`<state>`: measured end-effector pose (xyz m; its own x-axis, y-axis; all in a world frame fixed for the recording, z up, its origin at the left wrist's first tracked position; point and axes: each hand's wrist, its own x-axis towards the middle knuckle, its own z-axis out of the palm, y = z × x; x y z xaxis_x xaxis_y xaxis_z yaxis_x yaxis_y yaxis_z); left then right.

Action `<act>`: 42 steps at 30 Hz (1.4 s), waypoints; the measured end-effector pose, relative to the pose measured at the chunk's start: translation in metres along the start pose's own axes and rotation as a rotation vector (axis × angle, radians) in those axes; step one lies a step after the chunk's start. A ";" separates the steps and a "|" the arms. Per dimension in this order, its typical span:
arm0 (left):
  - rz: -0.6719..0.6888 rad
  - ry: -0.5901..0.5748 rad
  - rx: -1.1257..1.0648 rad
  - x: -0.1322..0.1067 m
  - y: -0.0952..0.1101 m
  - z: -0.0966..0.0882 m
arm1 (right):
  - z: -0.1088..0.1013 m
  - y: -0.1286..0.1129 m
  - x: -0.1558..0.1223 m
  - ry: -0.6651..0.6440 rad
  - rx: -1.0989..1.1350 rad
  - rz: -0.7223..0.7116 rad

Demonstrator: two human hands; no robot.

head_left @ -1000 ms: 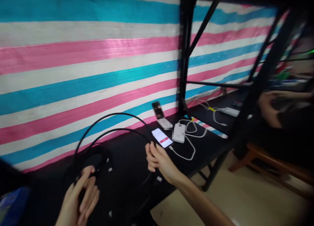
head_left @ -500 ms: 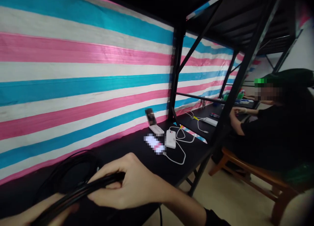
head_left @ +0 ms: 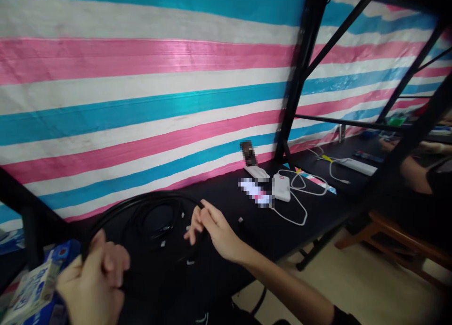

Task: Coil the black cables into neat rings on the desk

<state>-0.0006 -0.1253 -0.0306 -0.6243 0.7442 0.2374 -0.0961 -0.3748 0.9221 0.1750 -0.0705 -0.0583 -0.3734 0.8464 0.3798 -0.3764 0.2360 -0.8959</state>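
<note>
A bundle of black cable (head_left: 141, 198) arches over the table between my two hands. My left hand (head_left: 93, 280), at the lower left, is closed round one end of the arc, with its fingers curled. At the other end my right hand (head_left: 219, 228) grips the bundle between thumb and fingers, some fingers loosely bent. Behind the arc a coil of thin black cable (head_left: 136, 221) lies on the black table (head_left: 271, 238). Small silver plugs (head_left: 163, 243) show around it, and another plug (head_left: 240, 219) lies right of my right hand.
A white power bank (head_left: 281, 188) with white cables, a lit phone (head_left: 254, 192) and a pale stand (head_left: 257, 173) are farther right. Blue-and-white packets (head_left: 38, 282) lie at lower left. Black frame posts (head_left: 291, 80) rise before striped sheeting. A co-worker's arm (head_left: 413, 167) is at the right.
My view has swung left and down. My hands have moved apart, and the cable bundle, held straight and low before, now bows upward between them. The packets have come into view.
</note>
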 end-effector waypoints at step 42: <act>0.087 -0.765 0.413 -0.014 -0.009 0.065 | -0.047 -0.062 -0.017 -0.204 -0.694 0.032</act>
<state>0.0592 -0.0969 -0.0223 0.0896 0.9449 0.3149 0.3091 -0.3270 0.8931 0.2446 -0.0767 -0.0203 -0.5512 0.7681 0.3259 0.2370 0.5187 -0.8215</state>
